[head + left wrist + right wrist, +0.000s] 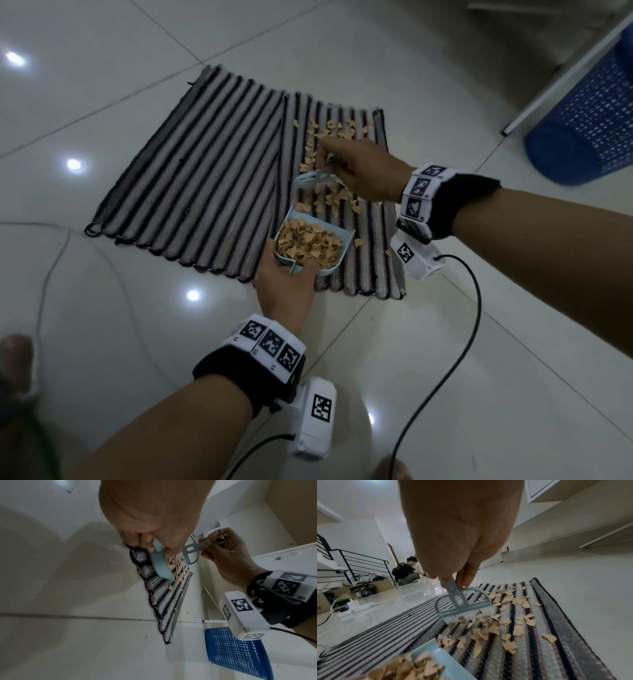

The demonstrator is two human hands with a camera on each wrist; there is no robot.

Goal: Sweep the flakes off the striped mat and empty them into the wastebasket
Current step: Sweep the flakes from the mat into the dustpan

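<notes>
A striped mat (212,164) lies on the tiled floor, with tan flakes (329,130) scattered over its right part. My left hand (284,284) grips the rear of a light blue dustpan (298,219) heaped with flakes, its lip resting on the mat. My right hand (359,171) grips the handle of a small blue brush (462,601); its white bristles touch the mat among flakes (489,627) just beyond the pan's mouth (433,650). The blue mesh wastebasket (589,123) stands at the far right, also low in the left wrist view (236,651).
Black cables (455,342) trail from both wrist cameras across the floor. A white frame leg (561,78) leans beside the wastebasket. A foot (15,363) shows at the lower left. Far off, a crouching person (406,573) and boxes sit near a stair rail.
</notes>
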